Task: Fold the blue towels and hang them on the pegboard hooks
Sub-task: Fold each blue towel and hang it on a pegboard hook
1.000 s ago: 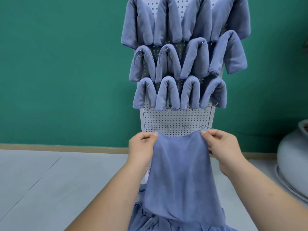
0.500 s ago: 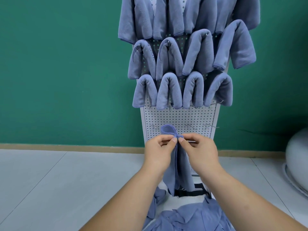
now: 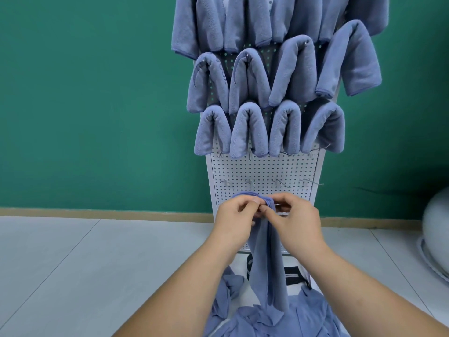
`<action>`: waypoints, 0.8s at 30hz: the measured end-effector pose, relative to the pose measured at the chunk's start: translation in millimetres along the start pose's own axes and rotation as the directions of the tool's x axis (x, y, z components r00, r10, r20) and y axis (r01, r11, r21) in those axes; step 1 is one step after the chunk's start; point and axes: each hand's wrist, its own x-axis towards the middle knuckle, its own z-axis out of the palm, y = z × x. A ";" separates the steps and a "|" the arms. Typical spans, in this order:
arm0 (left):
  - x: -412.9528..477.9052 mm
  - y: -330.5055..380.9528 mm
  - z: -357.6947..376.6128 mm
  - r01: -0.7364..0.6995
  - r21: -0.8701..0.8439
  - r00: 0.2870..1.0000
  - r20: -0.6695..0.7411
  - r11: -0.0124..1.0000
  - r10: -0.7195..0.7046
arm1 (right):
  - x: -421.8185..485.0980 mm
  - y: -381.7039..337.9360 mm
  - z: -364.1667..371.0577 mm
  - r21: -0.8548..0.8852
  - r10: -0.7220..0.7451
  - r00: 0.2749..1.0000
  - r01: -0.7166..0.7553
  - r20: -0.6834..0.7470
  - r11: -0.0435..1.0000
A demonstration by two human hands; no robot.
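Towels (image 3: pixel 264 132) on pegboard (image 3: pixel 262 171) hooks (image 3: pixel 281 183)

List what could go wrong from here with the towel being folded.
1. The left hand and right hand pinch only the top edge of the towel, so the bunched fold may slip apart.
2. Its long tail hangs down to the towel pile and could drag loose ones along.
3. The bare hooks jut out just above the hands and might snag the cloth.
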 end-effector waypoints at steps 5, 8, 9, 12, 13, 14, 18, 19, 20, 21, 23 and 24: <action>8.9 -8.5 -25.9 -0.099 0.443 0.990 -0.048 0.891 0.134 | 7.1 4.7 -9.1 -0.039 -0.014 1.000 0.014 0.001 0.999; 12.1 -16.7 -46.6 -0.052 0.741 0.994 -0.028 0.670 0.108 | 11.5 4.8 -20.0 -0.064 -0.047 0.999 0.048 0.024 0.997; 12.0 -16.7 -51.0 -0.046 0.777 0.995 -0.017 0.627 0.094 | 12.5 5.6 -23.8 -0.084 -0.062 0.997 0.065 0.036 0.994; 12.7 -12.4 -57.8 -0.143 0.827 0.977 0.029 0.543 0.213 | 14.8 15.3 -33.4 -0.247 -0.060 0.994 0.082 0.094 0.966; 13.4 -10.7 -58.7 -0.191 0.835 0.959 0.047 0.516 0.279 | 15.5 19.2 -35.9 -0.333 -0.048 0.992 0.085 0.119 0.939; 13.7 -9.0 -58.8 -0.229 0.840 0.943 0.065 0.492 0.327 | 15.8 21.9 -38.0 -0.403 -0.036 0.989 0.091 0.141 0.910; 11.7 -6.5 -54.5 -0.268 0.810 0.934 0.086 0.521 0.346 | 14.8 19.8 -43.3 -0.483 -0.012 0.986 0.092 0.167 0.871; 10.8 -5.6 -53.3 -0.244 0.798 0.943 0.061 0.552 0.328 | 14.6 18.5 -44.8 -0.473 -0.014 0.988 0.088 0.157 0.877; 9.9 -4.3 -52.6 -0.215 0.785 0.951 0.034 0.582 0.306 | 14.5 17.8 -46.4 -0.462 -0.014 0.989 0.081 0.145 0.883; 9.5 -3.6 -52.4 -0.194 0.770 0.958 0.016 0.608 0.286 | 14.4 17.5 -48.0 -0.449 -0.014 0.991 0.074 0.135 0.890; 9.9 -5.1 -53.1 -0.188 0.738 0.967 0.022 0.649 0.255 | 14.7 19.4 -50.5 -0.414 -0.008 0.992 0.060 0.128 0.908; 9.5 -5.8 -53.2 -0.195 0.734 0.970 0.046 0.651 0.239 | 15.0 20.7 -51.2 -0.389 -0.006 0.991 0.057 0.131 0.919</action>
